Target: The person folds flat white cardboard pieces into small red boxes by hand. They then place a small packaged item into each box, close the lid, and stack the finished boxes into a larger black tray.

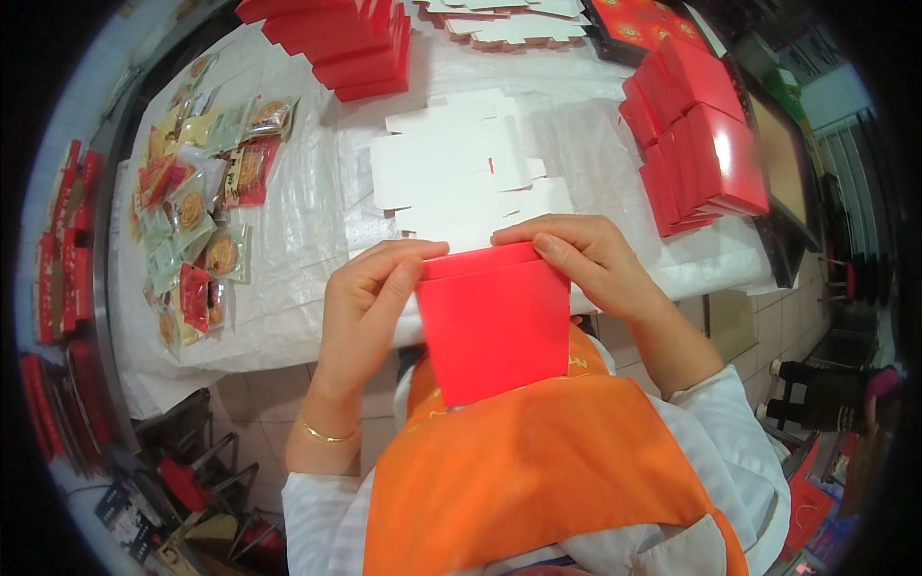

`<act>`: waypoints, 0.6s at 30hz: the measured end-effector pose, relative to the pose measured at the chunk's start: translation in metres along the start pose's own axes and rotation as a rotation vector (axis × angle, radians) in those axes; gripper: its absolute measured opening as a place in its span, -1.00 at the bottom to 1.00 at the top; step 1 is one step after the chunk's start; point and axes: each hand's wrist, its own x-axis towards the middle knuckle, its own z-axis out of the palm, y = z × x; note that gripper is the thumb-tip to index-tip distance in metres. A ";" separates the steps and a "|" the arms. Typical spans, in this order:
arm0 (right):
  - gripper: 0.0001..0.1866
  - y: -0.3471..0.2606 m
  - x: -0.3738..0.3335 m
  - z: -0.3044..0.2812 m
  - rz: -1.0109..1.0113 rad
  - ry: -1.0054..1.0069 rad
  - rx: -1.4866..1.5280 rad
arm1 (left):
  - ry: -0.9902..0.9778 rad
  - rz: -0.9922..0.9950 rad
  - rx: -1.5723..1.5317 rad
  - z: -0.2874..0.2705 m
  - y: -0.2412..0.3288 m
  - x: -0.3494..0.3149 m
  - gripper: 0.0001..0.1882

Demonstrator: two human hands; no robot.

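Note:
Both of my hands grip the top edge of a red folding carton (495, 326), held at the table's near edge in front of my orange apron. My left hand (375, 298) pinches its top left corner, thumb on the near face and fingers behind. At the top right corner, my right hand (591, 259) has its thumb on the near side and fingers stretched along the far edge. A folded flap runs along the carton's top. Just beyond it lie flat white carton blanks (447, 168), unfolded, with cut tabs.
Wrapped pastries (192, 211) lie heaped on the left of the white-covered table (298, 288). Stacks of red boxes stand at the far left (360, 53) and on the right (706, 144). More white blanks (509, 24) lie at the back, near a dark tray (778, 154).

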 end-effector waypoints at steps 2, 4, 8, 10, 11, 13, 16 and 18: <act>-0.64 -0.001 -0.002 -0.004 -0.015 -0.005 -0.001 | -0.036 -0.060 -0.115 0.007 0.003 -0.003 -0.74; -0.63 0.002 -0.003 -0.009 -0.005 -0.030 0.012 | -0.021 -0.095 -0.197 0.017 0.006 -0.007 -0.68; -0.62 0.009 -0.003 -0.016 -0.074 -0.055 -0.006 | 0.084 -0.090 -0.254 0.034 0.007 -0.010 -0.61; -0.62 0.004 -0.005 -0.022 -0.080 -0.067 -0.001 | 0.092 -0.061 -0.209 0.038 0.007 -0.008 -0.61; -0.61 0.001 -0.007 -0.025 -0.083 -0.064 -0.003 | 0.077 -0.039 -0.161 0.040 0.008 -0.005 -0.62; -0.59 0.000 -0.018 -0.026 -0.058 -0.035 -0.009 | 0.016 -0.009 -0.088 0.042 0.007 0.001 -0.63; -0.63 0.010 -0.023 -0.036 -0.080 -0.001 -0.035 | -0.016 -0.048 -0.154 0.045 -0.007 0.017 -0.61; -0.65 0.027 -0.007 -0.024 -0.121 -0.017 -0.017 | 0.046 -0.135 -0.140 0.042 -0.033 0.020 -0.59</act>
